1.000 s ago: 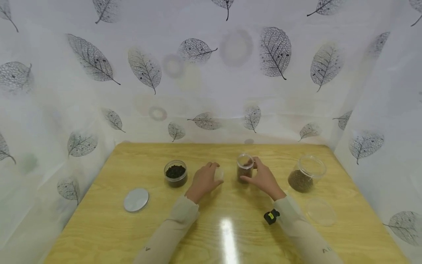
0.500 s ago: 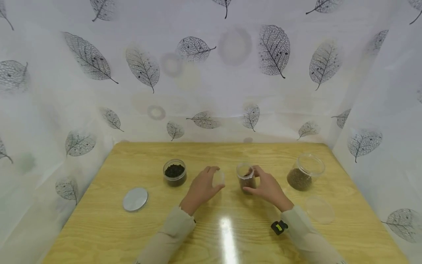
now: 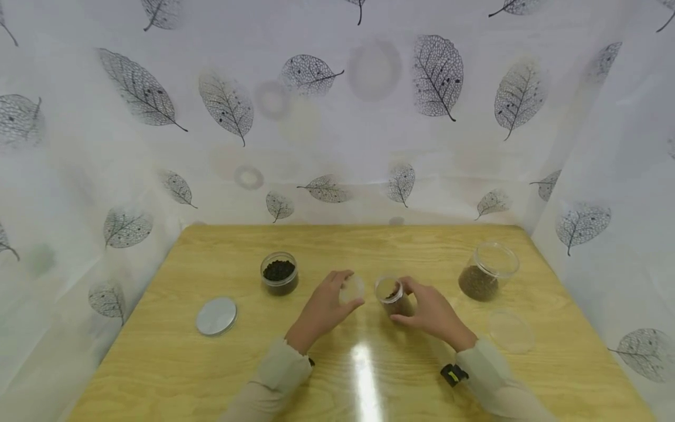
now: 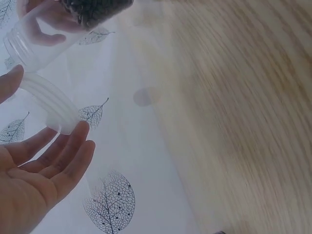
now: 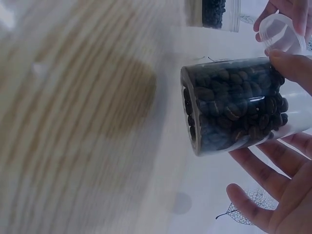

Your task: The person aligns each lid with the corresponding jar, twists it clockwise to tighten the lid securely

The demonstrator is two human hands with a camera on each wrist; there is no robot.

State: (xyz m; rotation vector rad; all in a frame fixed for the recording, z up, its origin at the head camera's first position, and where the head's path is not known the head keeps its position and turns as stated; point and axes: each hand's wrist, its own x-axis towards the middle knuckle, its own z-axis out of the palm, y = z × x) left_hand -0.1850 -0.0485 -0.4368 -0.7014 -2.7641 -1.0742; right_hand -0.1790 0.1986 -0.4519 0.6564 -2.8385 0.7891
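My left hand (image 3: 321, 306) pinches a translucent plastic lid (image 4: 54, 108) by its rim, between thumb and fingertips. The lid is held on edge, its ridged side wall showing in the left wrist view. To the right, my right hand (image 3: 436, 315) grips a clear jar (image 3: 399, 303) partly filled with dark roasted coffee beans (image 5: 234, 105). This jar is uncovered and raised off the table, with its mouth leaning left toward the lid. A small gap separates lid and jar mouth in the head view.
A low clear jar (image 3: 279, 286) of black grains stands at the left, uncovered, with a silver lid (image 3: 217, 316) lying nearer. On the right are a wide clear jar (image 3: 479, 282) of brown granules and a flat translucent lid (image 3: 511, 332). A leaf-patterned curtain (image 3: 337, 140) borders the wooden table (image 3: 211, 375).
My right hand has brought the jar of coffee beans nearer to me and tipped its mouth leftward. The left hand has moved slightly nearer and to the right with the lid.
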